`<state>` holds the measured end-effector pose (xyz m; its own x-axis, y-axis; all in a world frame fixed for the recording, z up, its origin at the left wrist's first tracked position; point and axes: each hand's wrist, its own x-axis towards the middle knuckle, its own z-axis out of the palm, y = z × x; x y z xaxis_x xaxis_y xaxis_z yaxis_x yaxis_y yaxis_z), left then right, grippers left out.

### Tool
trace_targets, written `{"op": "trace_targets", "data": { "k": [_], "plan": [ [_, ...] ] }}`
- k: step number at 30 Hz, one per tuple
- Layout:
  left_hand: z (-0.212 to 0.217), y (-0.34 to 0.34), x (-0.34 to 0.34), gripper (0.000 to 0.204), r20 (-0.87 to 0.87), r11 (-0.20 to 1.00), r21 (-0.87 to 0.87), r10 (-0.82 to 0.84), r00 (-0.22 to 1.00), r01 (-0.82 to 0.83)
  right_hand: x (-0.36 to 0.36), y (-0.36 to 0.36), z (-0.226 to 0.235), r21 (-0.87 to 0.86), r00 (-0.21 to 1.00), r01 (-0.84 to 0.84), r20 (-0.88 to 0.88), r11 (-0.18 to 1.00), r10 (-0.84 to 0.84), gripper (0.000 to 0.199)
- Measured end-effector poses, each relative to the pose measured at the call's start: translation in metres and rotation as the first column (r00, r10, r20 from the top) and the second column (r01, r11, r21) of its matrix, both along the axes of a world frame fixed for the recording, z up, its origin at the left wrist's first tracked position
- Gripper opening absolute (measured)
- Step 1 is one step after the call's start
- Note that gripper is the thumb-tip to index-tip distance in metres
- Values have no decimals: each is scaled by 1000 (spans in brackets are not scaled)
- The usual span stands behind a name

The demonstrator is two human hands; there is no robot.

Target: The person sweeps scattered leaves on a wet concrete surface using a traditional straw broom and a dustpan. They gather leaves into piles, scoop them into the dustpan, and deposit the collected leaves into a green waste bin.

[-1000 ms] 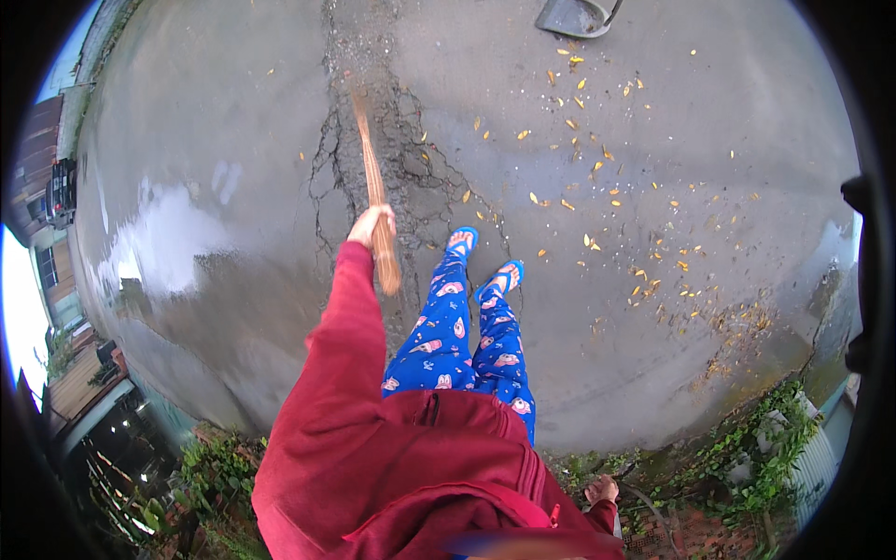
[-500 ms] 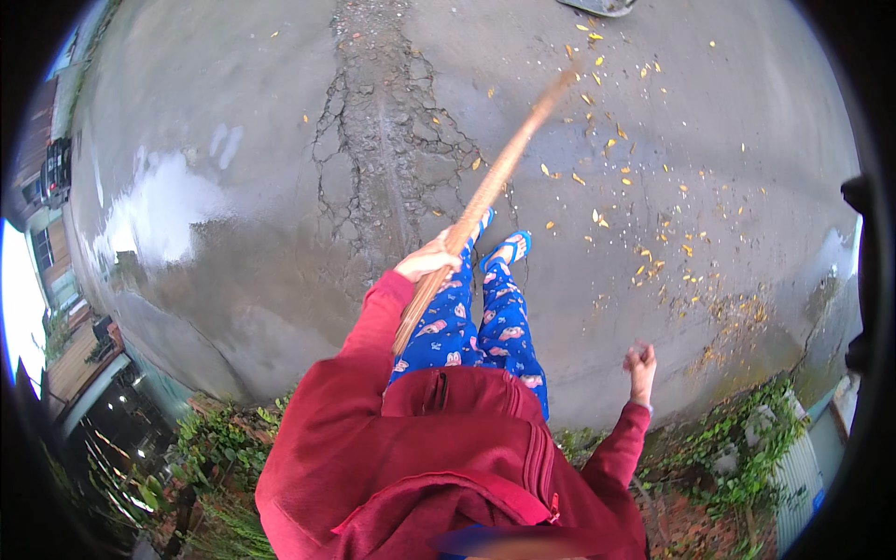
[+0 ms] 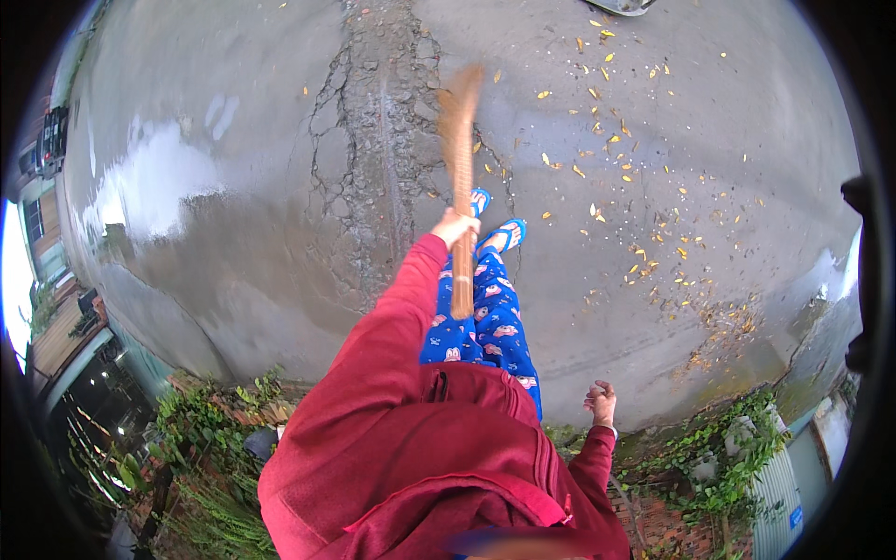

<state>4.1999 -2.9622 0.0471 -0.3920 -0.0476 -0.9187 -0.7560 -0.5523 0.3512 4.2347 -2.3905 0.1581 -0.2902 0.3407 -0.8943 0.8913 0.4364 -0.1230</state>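
Observation:
My left hand (image 3: 455, 227) is wrapped round the handle of a straw broom (image 3: 463, 261) in front of my legs. Its bristle end, blurred by motion, points away from me over the cracked strip of pavement. The bristles look lifted or just skimming; I cannot tell which. Off to the right, my right hand (image 3: 602, 402) hangs beside my hip with its fingers loosely curled in and nothing visible in them. Yellow fallen leaves (image 3: 681, 252) lie scattered over the wet concrete to the right, thickest in a patch near the planted edge.
A grey object with a curved rim (image 3: 621, 7) is cut off at the top edge. Broken, rough paving (image 3: 383, 140) runs ahead of my feet in blue flip-flops (image 3: 504, 235). Puddles (image 3: 154, 187) shine at left. Green plants (image 3: 219, 439) and brickwork border the near side.
The broom has swung left and turned more upright, its bristle end going from the leaves to the cracked strip. My left hand moved slightly right and away; my right hand moved left and nearer.

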Motion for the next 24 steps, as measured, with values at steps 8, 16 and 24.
{"op": "trace_targets", "data": {
  "k": [8, 16, 24],
  "plan": [
    [100, -25, 84, 73, -65, 987, 145, -59, 996, 68, -66, 0, -9, -51, 962, -152, -238, 987, 136, 31],
    [-7, -38, 76, 15, -67, 891, -39, 450, 891, -453, -109, -30, -43, -122, 949, -176, -284, 977, 136, 31],
    [-60, 136, 5, 69, -58, 975, -138, -184, 981, 174, -78, -240, -66, -350, 970, -136, 145, 927, 197, 78]
  ]
}}
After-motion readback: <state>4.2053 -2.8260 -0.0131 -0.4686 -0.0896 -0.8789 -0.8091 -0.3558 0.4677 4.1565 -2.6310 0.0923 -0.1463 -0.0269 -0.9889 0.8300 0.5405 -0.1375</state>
